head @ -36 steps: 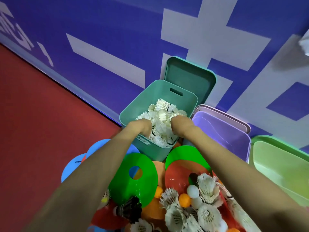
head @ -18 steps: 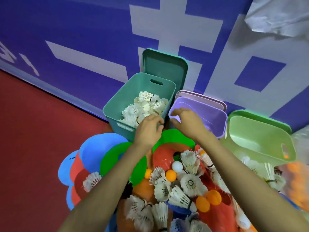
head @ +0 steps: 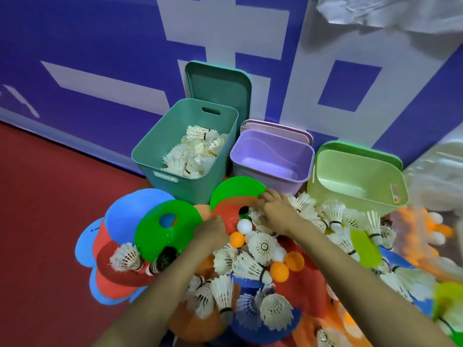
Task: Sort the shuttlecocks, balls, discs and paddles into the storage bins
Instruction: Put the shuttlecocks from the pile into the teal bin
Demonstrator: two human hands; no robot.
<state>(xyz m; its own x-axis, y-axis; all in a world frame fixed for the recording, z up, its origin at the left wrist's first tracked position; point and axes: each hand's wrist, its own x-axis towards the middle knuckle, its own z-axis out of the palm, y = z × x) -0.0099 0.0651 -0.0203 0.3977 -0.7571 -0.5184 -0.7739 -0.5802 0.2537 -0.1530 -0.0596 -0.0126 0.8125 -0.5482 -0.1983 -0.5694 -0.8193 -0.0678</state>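
Observation:
A pile of white shuttlecocks (head: 261,246), orange balls (head: 279,271), a white ball (head: 244,226) and flat discs lies on the floor in front of three bins. The teal bin (head: 150,159) holds several shuttlecocks. The purple bin (head: 270,149) and the light green bin (head: 358,181) look bare inside. My left hand (head: 213,231) is down on the pile at the edge of a red disc (head: 225,211), its fingers curled under and hidden. My right hand (head: 275,214) curls over a shuttlecock beside the red disc's hole.
Green (head: 162,236), blue (head: 130,211) and red discs fan out on the red floor at the left. Bin lids lean on the blue and white wall behind. A clear plastic bag (head: 431,176) with balls lies at the right, blurred.
Both hands have come back from the teal bin, where they were among the shuttlecocks, and dropped onto the pile. The view has tilted so all three bins show.

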